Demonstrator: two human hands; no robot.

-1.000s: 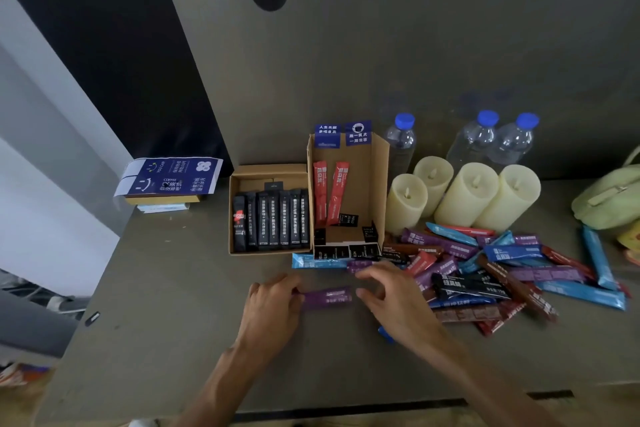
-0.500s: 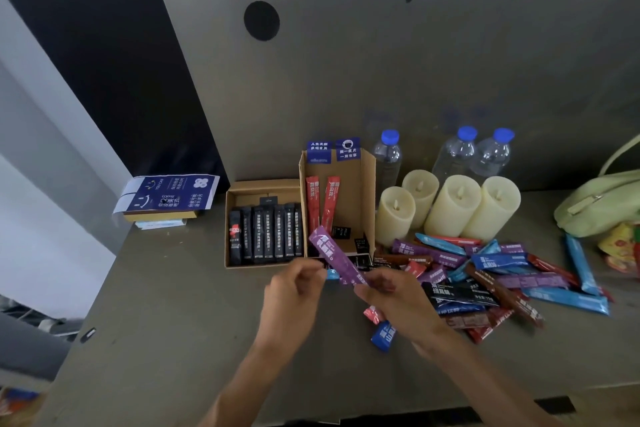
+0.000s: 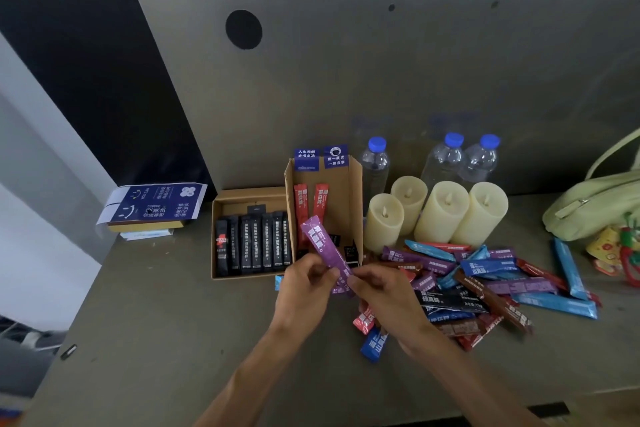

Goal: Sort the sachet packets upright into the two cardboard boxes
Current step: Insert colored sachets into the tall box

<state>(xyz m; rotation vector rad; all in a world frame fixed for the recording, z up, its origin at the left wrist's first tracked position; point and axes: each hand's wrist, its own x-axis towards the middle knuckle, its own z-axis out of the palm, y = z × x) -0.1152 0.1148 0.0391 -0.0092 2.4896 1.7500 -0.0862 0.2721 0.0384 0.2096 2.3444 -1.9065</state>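
As seen from the head camera, both hands met in front of the two cardboard boxes, and between them they held a purple sachet (image 3: 323, 246) lifted off the surface (image 3: 156, 322). The left hand (image 3: 304, 288) pinched its lower part with curled fingers, and the right hand (image 3: 384, 298) pinched its bottom end from the other side. The sachet tilted, its top leaning left across the front of the tall box (image 3: 353, 204), where two red sachets (image 3: 300, 204) stood against the back wall. Touching that box on the left, the low box (image 3: 249, 196) held a row of black sachets (image 3: 256, 243) side by side. Right of the hands, a loose pile of sachets (image 3: 485, 274) in blue, purple, red, brown and black lay flat, some under the right wrist. Behind the pile stood four cream candles (image 3: 446, 211) and three water bottles (image 3: 375, 163), with a green bag (image 3: 595, 204) at the far right.
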